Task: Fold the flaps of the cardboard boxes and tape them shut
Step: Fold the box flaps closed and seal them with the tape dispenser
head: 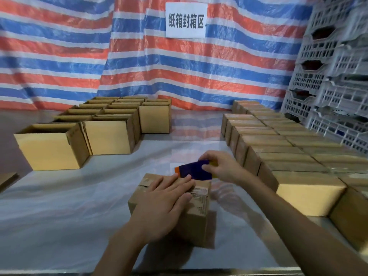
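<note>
One hand (165, 198) flat, right (219, 166) gripping probable dispenser (196, 170)

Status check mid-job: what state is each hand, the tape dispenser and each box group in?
center box: flaps folded down, some clear tape on top
left hand: flat, pressing on center box
right hand: grips tape dispenser
tape dispenser: held over box's far edge
left boxes: tops open
right boxes: closed, in rows

Packing area, warehouse or workshop type. Rows of boxes (264, 136) sit on a table (59, 196), and a striped tarp (59, 56) with a paper sign (186, 19) hangs behind. Grey crates (328, 76) stack at right.
</note>
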